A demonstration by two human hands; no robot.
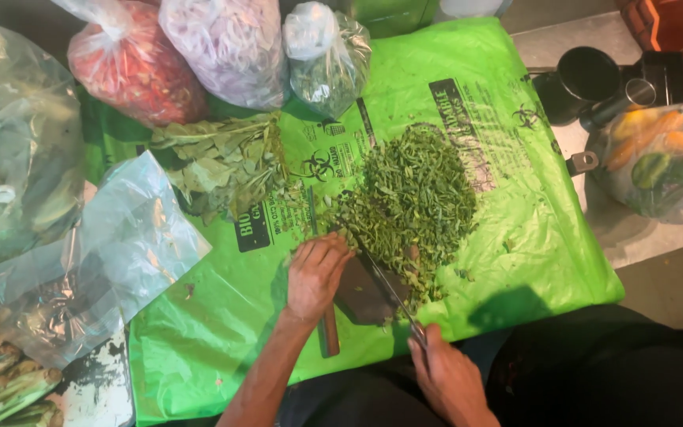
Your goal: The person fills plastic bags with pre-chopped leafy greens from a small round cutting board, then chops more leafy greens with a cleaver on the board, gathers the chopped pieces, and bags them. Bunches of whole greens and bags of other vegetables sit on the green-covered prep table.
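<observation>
Your knife (385, 289) is down on the small dark chopping board (361, 296), blade lying slantwise across it, tip up toward the heap of chopped greens (413, 202). Your right hand (448, 375) is clamped round the knife handle at the near edge of the desk, fingers wrapped tight. Your left hand (315, 273) sits on the board's left side, fingers curled together and pressing down on greens right beside the blade. A brown wooden stick (330, 328) pokes out from under that hand toward you; what it belongs to, you can't tell from here.

The chopped heap spreads from the board toward the far side, all of it on a bright green plastic sheet (531, 245) that covers the middle of the desk. Just left of the heap lies a bunch of uncut leafy stems (223, 162). Along the far edge stand three tied plastic bags: a bag of red pieces (132, 67), a bag of pale purple slices (231, 47) and a small bag of dark greens (327, 59). On the left side, crumpled clear bags (88, 253) overlap the sheet. At the right edge, off the sheet, a bag of mixed vegetables (662, 162) sits next to two dark metal cups (590, 79).
</observation>
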